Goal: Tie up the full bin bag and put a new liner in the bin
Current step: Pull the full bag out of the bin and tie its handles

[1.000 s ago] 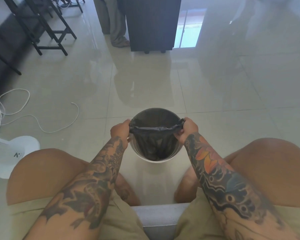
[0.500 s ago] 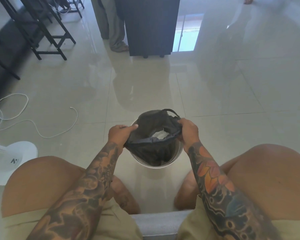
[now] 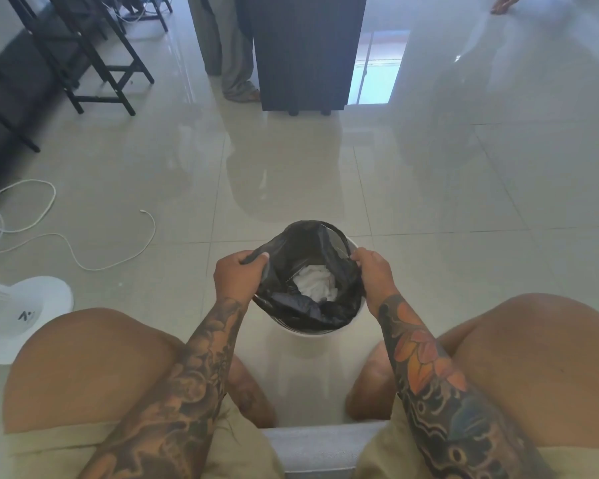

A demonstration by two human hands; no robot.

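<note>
1. The bin (image 3: 320, 331) is set on the floor between both hands, below them.
2. The black bag (image 3: 312, 307) sits inside it, its mouth pinched by the left hand (image 3: 237, 280) and right hand (image 3: 374, 274).
3. White rubbish (image 3: 317, 286) lies between the hands (spillage is likely if the thin film is torn).

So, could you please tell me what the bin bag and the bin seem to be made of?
Bin bag: thin black plastic film, slightly glossy; it crumples and folds where both hands grip it. Bin: smooth white rim, probably plastic, though painted metal is possible.
</note>
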